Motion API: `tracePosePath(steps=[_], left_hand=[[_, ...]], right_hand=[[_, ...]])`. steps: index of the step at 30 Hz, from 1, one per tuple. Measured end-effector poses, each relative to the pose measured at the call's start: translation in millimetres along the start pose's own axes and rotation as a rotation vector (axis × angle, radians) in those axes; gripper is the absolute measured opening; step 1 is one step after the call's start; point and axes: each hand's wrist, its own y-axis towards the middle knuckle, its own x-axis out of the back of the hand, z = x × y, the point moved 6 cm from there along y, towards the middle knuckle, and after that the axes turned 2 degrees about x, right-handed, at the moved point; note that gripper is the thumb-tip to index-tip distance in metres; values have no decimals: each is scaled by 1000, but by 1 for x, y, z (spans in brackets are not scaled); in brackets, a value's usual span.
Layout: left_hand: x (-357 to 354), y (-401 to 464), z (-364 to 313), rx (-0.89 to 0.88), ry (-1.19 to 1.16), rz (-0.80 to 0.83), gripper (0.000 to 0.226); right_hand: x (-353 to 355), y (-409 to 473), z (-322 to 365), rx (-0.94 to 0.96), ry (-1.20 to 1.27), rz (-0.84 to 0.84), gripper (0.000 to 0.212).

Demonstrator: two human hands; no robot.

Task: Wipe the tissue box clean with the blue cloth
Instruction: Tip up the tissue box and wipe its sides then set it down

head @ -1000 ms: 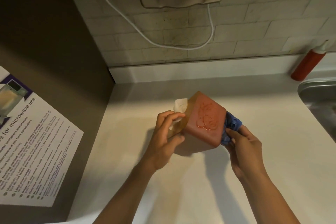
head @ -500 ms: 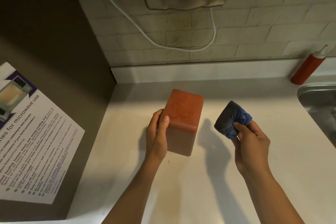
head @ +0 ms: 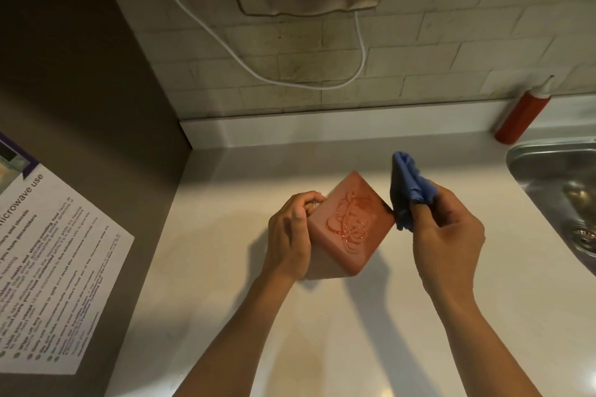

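Note:
A reddish-brown cube tissue box (head: 350, 222) is tilted above the pale counter (head: 225, 267), a face smeared with glossy red squiggles turned up toward me. My left hand (head: 288, 235) grips the box's left side, fingers curled over its upper left edge. My right hand (head: 446, 232) holds a bunched blue cloth (head: 408, 193) just right of the box; the cloth's lower fold touches the box's right corner. The tissue opening is hidden.
A red squeeze bottle (head: 521, 116) stands at the back right by the steel sink (head: 554, 190). A microwave notice sheet (head: 48, 267) hangs on the dark panel to the left. A white cable (head: 290, 77) loops across the brick wall.
The box stood upright on the counter half a second ago; now my left hand has tipped it so the smeared face shows again. My right hand brought the cloth back to the box's right corner.

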Motion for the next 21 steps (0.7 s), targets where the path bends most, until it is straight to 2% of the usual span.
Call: tracePosePath(steps=[5,10,16,19,21], left_hand=[[-4,4,4,66,-23,41,59],[-1,13,7,146,-89,48,54],[-9,21,4,107,-42,22,49],[-10,24,5,90,-29,7,52],[-4,23,11,97,-69,-21,54]], right_hand=[[-12,-20,23,264,-363,88,45],[-22,-41,37,426,-496,202,46],[-15,-18,41,403,-602,202,47],[-31,-4,49,341,-581,202,40],[-45,-12,56,376,-591,236,32]])
